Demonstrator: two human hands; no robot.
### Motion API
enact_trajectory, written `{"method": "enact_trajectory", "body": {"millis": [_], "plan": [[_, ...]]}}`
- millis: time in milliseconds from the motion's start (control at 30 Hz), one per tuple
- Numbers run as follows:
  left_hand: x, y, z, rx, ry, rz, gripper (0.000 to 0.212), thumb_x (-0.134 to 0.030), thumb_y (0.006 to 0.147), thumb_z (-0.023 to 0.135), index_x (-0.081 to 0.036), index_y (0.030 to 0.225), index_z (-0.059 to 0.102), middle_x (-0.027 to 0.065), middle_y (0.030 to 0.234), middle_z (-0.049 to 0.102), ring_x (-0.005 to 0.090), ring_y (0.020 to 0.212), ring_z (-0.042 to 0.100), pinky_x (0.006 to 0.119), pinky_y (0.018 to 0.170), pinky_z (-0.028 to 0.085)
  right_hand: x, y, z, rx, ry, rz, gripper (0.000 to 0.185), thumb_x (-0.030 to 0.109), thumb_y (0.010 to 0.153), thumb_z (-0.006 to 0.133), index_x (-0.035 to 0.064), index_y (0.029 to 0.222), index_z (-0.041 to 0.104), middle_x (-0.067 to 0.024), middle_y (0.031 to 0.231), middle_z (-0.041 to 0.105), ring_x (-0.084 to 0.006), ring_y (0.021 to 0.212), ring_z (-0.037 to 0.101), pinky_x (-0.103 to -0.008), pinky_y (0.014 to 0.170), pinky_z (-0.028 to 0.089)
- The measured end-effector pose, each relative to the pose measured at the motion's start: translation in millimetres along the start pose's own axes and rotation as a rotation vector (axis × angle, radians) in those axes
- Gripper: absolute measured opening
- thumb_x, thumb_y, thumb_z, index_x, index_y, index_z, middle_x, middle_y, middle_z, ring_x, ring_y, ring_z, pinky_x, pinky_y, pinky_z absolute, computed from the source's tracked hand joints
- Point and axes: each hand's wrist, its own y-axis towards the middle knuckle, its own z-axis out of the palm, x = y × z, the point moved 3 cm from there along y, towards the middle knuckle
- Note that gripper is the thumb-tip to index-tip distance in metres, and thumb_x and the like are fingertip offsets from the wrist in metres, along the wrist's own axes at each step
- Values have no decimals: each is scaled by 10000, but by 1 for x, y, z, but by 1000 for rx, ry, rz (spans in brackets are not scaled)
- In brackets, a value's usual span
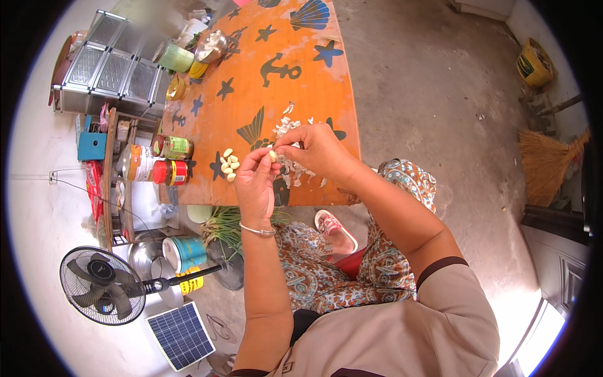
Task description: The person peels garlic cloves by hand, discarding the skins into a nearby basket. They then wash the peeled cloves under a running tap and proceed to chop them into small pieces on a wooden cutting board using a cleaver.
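Observation:
A pale garlic clove sits between the thumb and fingers of my left hand. My right hand meets it from the right, thumb and forefinger pinched together at the clove; whether they hold a bit of skin is too small to tell. Left of my left hand, several peeled garlic cloves lie in a small heap on the orange table. Under and behind my right hand, white papery garlic skins are scattered over the tabletop.
Two red-lidded jars and a large can stand at the table's left. Farther back is a metal bowl with white contents. Spring onions, a standing fan and a solar panel are at lower left. A straw broom leans at right.

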Motion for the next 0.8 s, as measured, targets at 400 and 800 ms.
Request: {"method": "enact_trajectory", "body": {"millis": [400,800], "plan": [[-4,0,-2,77,111,-16,151,-67,894,608,19,1018,608,44,849,632,92,707,588,205,645,472,-9,1,2,80,75,84,122,113,720,681,-4,755,676,-104,644,653,-109,578,592,-269,541,469],[2,-4,0,-17,87,46,208,-76,860,653,7,1048,615,24,979,600,61,737,563,184,655,467,-24,3,9,-6,353,207,131,108,780,674,-21,791,655,-52,719,663,-82,638,586,-240,577,473]]}}
